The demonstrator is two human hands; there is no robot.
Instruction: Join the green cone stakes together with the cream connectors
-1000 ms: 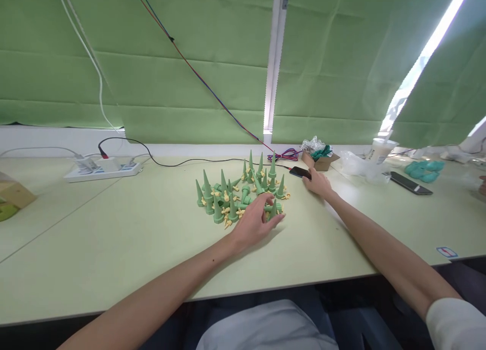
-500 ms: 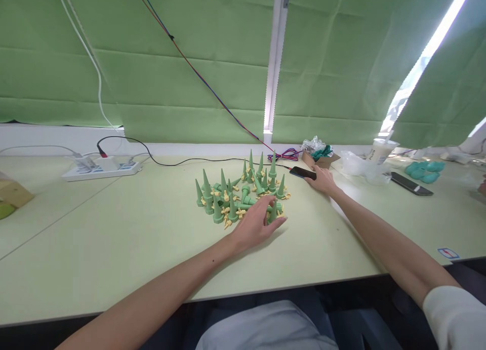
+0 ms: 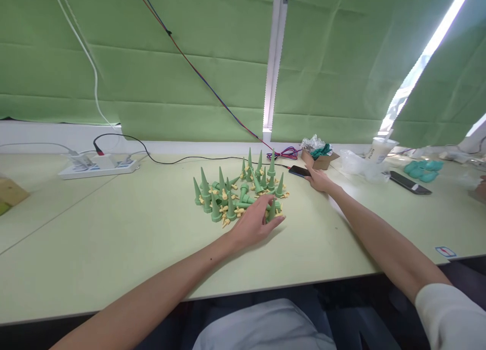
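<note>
Many green cone-shaped pieces [image 3: 214,208] stand or lie in a cluster on the table, with small yellow pieces [image 3: 224,209] scattered among them. At the cluster's front right, my left hand [image 3: 255,222] rests with thumb and fingers apart, curved about one upright green cone [image 3: 272,211]; no firm grip on it shows. A black phone [image 3: 298,171] lies flat behind the cluster to the right, a cable at its left end. My right hand [image 3: 319,180] has its thumb and fingers around the phone's right end, partly covering it.
Behind my right hand stands a small cardboard box [image 3: 325,162] with crumpled wrapping. Farther right are a plastic bag [image 3: 353,164], a white cup [image 3: 380,150], a dark flat device [image 3: 409,182] and teal pieces [image 3: 423,170]. A power strip [image 3: 99,169] lies at the left.
My right hand has shifted slightly left and covers more of the phone's right end. My left hand keeps its place by the cone. The view has shifted a little.
</note>
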